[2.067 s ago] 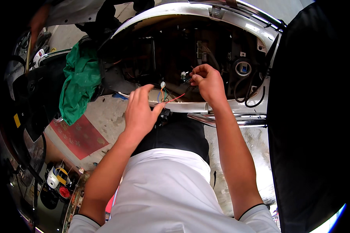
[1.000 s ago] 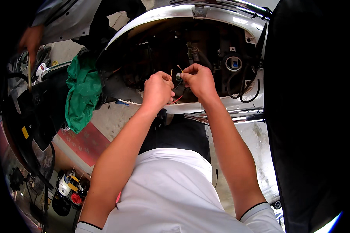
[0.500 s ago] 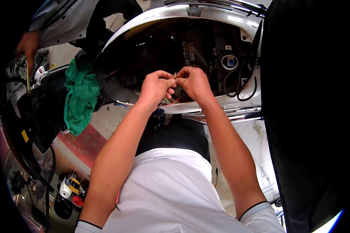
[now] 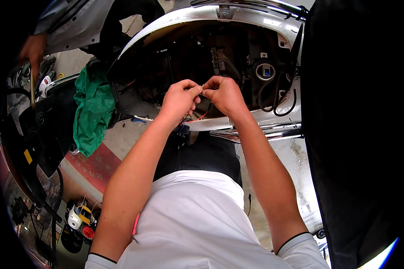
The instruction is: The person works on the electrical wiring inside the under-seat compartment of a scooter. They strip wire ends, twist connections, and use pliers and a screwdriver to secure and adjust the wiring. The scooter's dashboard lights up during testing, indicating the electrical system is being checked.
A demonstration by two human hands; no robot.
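Observation:
My left hand (image 4: 182,99) and my right hand (image 4: 223,95) meet over the open body of a white scooter (image 4: 170,22). Both are closed, thumb and forefinger pinched together, on a thin yellowish wire (image 4: 203,86) of which only a bit shows between the fingertips. A red wire (image 4: 201,118) hangs below my hands, beside some dark wires near my left wrist. Deeper inside the body, in shadow, are a pale connector block (image 4: 215,57) with light wires and a round white-rimmed fitting (image 4: 265,71) with a blue centre.
Black cables (image 4: 274,101) loop at the right end of the opening. A chrome bar (image 4: 265,132) runs along the near side. Green cloth (image 4: 93,112) lies to the left, beside a black panel. Another person's hand (image 4: 32,50) holds a stick-like thing at the far left.
My left fingertips have closed in slightly on the right ones, so less of the yellowish wire shows. Otherwise my arms stay nearly where they were.

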